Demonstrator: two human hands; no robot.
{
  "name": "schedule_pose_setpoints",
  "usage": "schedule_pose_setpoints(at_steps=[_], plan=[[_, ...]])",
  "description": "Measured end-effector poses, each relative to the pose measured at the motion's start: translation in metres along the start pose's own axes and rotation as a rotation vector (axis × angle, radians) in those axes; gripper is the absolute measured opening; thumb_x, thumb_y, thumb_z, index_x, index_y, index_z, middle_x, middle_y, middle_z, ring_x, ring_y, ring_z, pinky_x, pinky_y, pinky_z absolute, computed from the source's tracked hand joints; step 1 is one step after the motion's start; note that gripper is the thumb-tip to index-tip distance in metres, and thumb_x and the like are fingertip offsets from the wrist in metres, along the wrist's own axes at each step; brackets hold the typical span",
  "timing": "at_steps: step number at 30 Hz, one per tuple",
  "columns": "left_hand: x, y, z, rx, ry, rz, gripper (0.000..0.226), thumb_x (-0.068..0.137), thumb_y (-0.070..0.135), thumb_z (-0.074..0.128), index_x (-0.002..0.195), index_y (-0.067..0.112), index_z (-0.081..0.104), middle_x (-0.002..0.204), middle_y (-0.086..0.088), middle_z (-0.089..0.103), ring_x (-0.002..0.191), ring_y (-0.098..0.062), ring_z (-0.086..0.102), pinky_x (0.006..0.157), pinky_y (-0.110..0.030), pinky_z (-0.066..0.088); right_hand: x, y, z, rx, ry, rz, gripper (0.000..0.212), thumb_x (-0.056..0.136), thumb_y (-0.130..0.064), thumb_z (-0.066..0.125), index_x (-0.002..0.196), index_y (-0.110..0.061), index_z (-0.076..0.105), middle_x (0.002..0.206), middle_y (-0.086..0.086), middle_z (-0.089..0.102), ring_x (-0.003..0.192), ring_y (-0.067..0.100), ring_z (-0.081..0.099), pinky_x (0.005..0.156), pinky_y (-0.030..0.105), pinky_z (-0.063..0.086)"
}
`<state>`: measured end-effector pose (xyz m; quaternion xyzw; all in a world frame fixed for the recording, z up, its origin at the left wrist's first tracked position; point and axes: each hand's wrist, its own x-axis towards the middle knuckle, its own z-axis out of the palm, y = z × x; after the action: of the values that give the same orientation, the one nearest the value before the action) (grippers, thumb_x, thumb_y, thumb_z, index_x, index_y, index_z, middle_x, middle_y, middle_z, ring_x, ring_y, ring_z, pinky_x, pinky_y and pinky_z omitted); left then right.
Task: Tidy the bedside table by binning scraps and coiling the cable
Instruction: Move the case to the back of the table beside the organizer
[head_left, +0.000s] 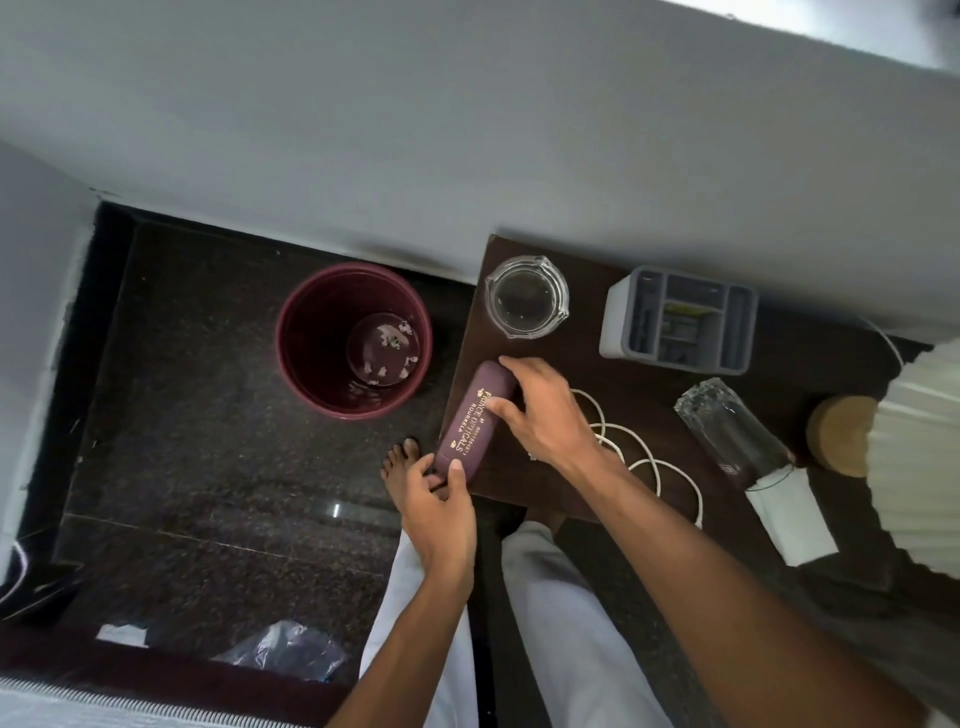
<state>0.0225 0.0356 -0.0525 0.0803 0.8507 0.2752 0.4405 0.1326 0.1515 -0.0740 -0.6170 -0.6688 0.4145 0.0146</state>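
Both hands are on the maroon spectacle case (475, 422), which lies along the left edge of the bedside table (654, 410). Left hand (441, 512) pinches the near end, thumb on top and fingers curled under where the case overhangs the edge; right hand (540, 410) clamps the far end from above, fingers wrapped over the rounded tip. Looks like a 2-handed grip meant to open it or shift it aside, likely to free the surface before the cable gets handled. The white cable (644, 460) lies in loose, uneven loops on the table just right of the case, partly under the right forearm, and trails off the near edge, so it is not coiled yet. Its plug end is hidden; a thin white lead near the lamp shade (919, 457) may be the same cable, cannot tell. The maroon bin (353, 340) stands on the floor just left of the table, within easy reach for drops, with small pale scraps already at its bottom. Also on the table: a glass ashtray (527, 297), a grey organiser (678, 319), a glass tumbler (732, 428) lying on its side and a folded white paper (792, 514) at the near edge, possibly another scrap to bin.
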Motion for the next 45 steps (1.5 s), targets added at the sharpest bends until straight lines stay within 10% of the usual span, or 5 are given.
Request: schedule_pose_setpoints(at_steps=[4,13,21,33,45], plan=[[-0.001,0.003,0.005,-0.102,0.024,-0.043,0.035,0.097,0.027,0.066,0.129,0.015,0.06,0.11,-0.005,0.07,0.091,-0.006,0.068,0.092,-0.046,0.06,-0.003,0.0,-0.006,0.052,0.032,0.013,0.059,0.085,-0.026,0.075,0.138,-0.007,0.055,0.13,0.018,0.059,0.12,0.033,0.056,0.102,0.045,0.048],[-0.03,0.04,0.013,-0.341,-0.13,0.069,0.031,0.096,0.012,0.067,0.127,0.015,0.061,0.111,-0.004,0.068,0.089,-0.003,0.074,0.075,-0.02,0.061,-0.063,0.003,-0.065,0.471,0.282,0.264,0.051,0.082,-0.025,0.08,0.129,-0.022,0.059,0.124,-0.002,0.052,0.097,0.009,0.061,0.069,0.003,0.049],[-0.07,0.093,0.047,-0.284,-0.304,0.291,0.036,0.091,0.013,0.074,0.126,0.019,0.066,0.12,-0.007,0.071,0.1,-0.015,0.075,0.079,-0.021,0.06,-0.106,0.025,-0.121,0.707,0.617,0.388,0.046,0.084,-0.03,0.077,0.124,-0.029,0.055,0.126,-0.005,0.062,0.102,0.012,0.068,0.084,0.034,0.06],[-0.11,0.177,0.155,0.036,-0.375,0.797,0.039,0.086,0.027,0.08,0.123,0.017,0.072,0.106,-0.001,0.063,0.088,-0.003,0.066,0.083,-0.017,0.056,-0.071,0.08,-0.186,0.721,0.902,0.552,0.044,0.097,-0.033,0.059,0.139,-0.021,0.049,0.121,0.0,0.061,0.083,-0.004,0.058,0.057,-0.001,0.042],[-0.119,0.18,0.215,0.35,-0.353,0.941,0.03,0.09,0.025,0.074,0.12,0.019,0.074,0.112,-0.006,0.073,0.099,-0.021,0.07,0.086,-0.014,0.042,-0.021,0.128,-0.176,1.291,0.97,0.643,0.063,0.081,-0.046,0.07,0.138,-0.031,0.048,0.14,0.006,0.048,0.114,0.022,0.063,0.08,0.04,0.063]])
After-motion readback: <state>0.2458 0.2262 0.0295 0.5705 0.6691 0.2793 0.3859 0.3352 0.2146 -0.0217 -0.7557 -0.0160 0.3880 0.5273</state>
